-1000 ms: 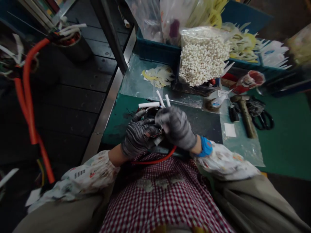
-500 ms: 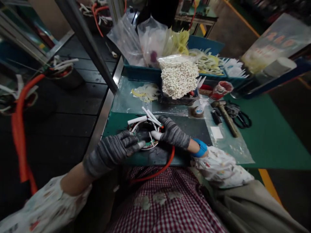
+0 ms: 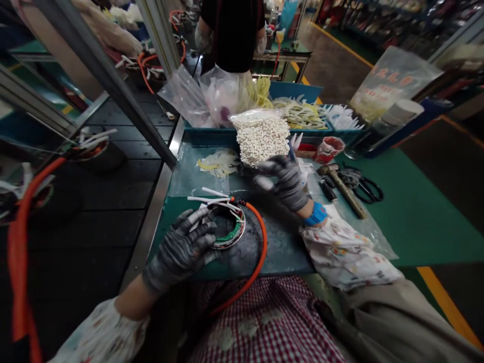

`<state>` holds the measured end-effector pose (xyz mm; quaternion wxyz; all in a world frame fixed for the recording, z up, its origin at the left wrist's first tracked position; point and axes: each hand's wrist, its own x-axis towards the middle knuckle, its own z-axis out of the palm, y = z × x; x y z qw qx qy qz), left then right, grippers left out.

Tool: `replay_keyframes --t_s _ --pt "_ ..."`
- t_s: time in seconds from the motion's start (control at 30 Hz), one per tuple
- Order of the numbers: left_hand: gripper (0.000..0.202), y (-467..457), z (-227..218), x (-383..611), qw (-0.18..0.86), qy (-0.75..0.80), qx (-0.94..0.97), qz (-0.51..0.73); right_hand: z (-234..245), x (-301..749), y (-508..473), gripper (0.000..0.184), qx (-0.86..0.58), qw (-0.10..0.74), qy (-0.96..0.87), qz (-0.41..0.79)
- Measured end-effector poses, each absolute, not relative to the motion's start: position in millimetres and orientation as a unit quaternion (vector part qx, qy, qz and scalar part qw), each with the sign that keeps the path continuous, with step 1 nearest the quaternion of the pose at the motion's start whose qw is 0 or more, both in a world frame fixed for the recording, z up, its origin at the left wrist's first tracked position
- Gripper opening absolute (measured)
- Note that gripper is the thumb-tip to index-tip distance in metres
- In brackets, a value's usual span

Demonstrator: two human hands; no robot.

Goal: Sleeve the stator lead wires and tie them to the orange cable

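A round wound coil (image 3: 228, 229) with green and red wiring and several white-sleeved leads lies on the dark mat (image 3: 280, 247). An orange cable (image 3: 259, 252) curves from it toward my lap. My left hand (image 3: 181, 249), in a grey glove, rests on the coil's left rim with its fingers curled over the edge. My gloved right hand (image 3: 285, 181) hovers farther back, just below a clear bag of small white pieces (image 3: 261, 137); its fingers are bent loosely, blurred by motion, and nothing shows in them.
Blue bins (image 3: 227, 135) with plastic bags and yellow strips line the back of the green table (image 3: 416, 222). A hammer (image 3: 342, 187), scissors (image 3: 365, 187) and a red tape roll (image 3: 328, 147) lie to the right. Another person (image 3: 230, 30) stands behind. A metal post (image 3: 113, 88) slants at left.
My right hand left the coil and moved back toward the bag of white pieces. My left hand stayed at the coil's left rim. The view tilted upward.
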<state>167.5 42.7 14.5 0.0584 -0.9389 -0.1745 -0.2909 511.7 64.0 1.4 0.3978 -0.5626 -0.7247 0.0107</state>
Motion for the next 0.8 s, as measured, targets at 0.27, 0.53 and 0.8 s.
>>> replay_keyframes --t_s 0.27,0.53,0.8 --pt "0.027 34.5 -5.5 173.1 0.033 -0.237 -0.915 -0.326 1.5 593.3 90.1 0.025 -0.644 0.413 -0.629 -0.134" --pt "0.024 21.4 -17.5 201.0 0.083 -0.326 -0.871 -0.358 8.7 574.9 69.6 0.007 -0.572 0.522 -0.629 -0.069" --pt "0.023 26.4 -19.5 193.6 0.045 -0.309 -0.886 -0.342 76.1 513.0 -18.8 0.012 -0.533 0.653 -0.523 0.129"
